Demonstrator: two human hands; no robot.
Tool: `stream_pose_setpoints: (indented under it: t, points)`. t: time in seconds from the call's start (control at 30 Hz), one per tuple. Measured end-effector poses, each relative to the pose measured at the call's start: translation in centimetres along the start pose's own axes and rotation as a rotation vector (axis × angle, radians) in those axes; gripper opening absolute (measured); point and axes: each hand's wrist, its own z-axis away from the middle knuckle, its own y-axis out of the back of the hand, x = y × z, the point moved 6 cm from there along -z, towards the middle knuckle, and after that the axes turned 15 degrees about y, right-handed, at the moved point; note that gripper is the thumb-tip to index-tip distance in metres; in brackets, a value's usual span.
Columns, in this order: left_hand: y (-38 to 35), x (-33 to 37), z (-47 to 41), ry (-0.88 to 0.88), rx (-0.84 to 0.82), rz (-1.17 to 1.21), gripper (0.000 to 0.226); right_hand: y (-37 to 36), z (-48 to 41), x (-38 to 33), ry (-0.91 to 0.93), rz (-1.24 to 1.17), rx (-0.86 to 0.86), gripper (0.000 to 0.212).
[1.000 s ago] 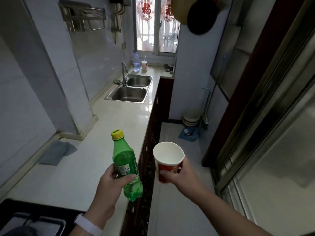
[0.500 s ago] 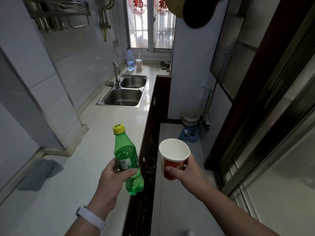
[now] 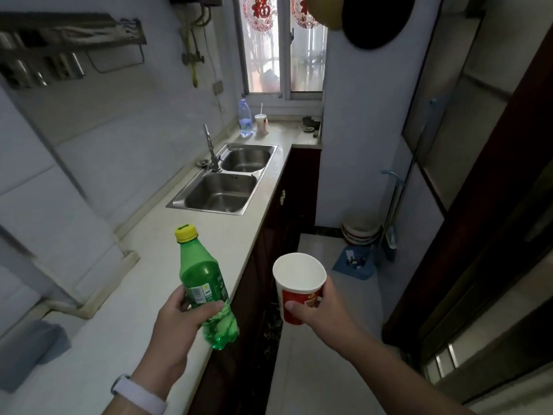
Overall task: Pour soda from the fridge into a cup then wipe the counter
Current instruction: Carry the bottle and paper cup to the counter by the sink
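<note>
Left hand (image 3: pixel 179 319), lower centre: fingers and thumb wrapped round the lower half of the bottle (image 3: pixel 203 280). Bottle near upright, leaning slightly left, yellow cap (image 3: pixel 186 233) on. Its base hangs over the front edge of the counter (image 3: pixel 125 324), not resting on it.

Right hand (image 3: pixel 320 310), just right of centre: clasps the cup (image 3: pixel 299 280) by its red lower part, thumb in front. Mouth up, white inside, nothing in it. The cup is over the floor, near the bottle but not touching.

Reading of the hold: cup kept level to receive a pour. With both hands full the cap cannot be turned, so one item probably has to go down on the counter first (the cup seems the easier choice). No pour yet, no wipe yet.

Outward: grey cloth (image 3: pixel 33 348) lies on the counter at lower left, against the wall, likely kept there for the wipe. Double sink (image 3: pixel 236 172) at mid frame, tap (image 3: pixel 209 145) behind it. Water bottle (image 3: pixel 245 118) stands by the window, upper centre.

Writing: the bottle's label shows a barcode; brand too blurred to read. The cup's red band carries a printed picture, no legible words. Red paper-cut (image 3: pixel 260 7) on the window reads 福.
</note>
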Motion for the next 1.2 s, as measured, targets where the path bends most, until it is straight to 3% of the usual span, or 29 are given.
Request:
stream_pose_setpoints:
  t: [0.17, 0.4, 0.6, 0.73, 0.9, 1.1, 1.2]
  points:
    - [-1.7, 1.1, -1.9, 0.012, 0.092, 0.055, 0.055, 1.9, -5.8, 0.6, 0.009, -0.020, -0.039, 0.075]
    - [0.3, 1.9, -4.7, 0.028, 0.228, 0.103, 0.064, -1.5, -11.5, 2.2, -0.002, -0.063, -0.208, 0.080]
    - [4.2, 1.2, -9.3, 0.077, 0.339, 0.167, 0.042, -6.8, -17.0, 3.5, -0.001, -0.061, -0.345, 0.080]
    - [6.6, 1.3, -13.4, 0.100, 0.388, 0.253, 0.040, -10.5, -20.9, 3.8, 0.003, -0.017, -0.399, 0.081]
    - [9.3, 1.7, -18.0, 0.102, 0.435, 0.296, 0.040, -14.8, -27.1, 3.3, 0.032, 0.013, -0.470, 0.061]
    - [13.2, 4.1, -21.0, 0.071, 0.482, 0.299, 0.053, -19.8, -32.3, 2.3, 0.091, 0.033, -0.491, 0.068]
    - [15.5, 5.3, -20.9, 0.036, 0.541, 0.299, 0.047, -22.6, -33.5, 1.7, 0.127, 0.045, -0.556, 0.063]
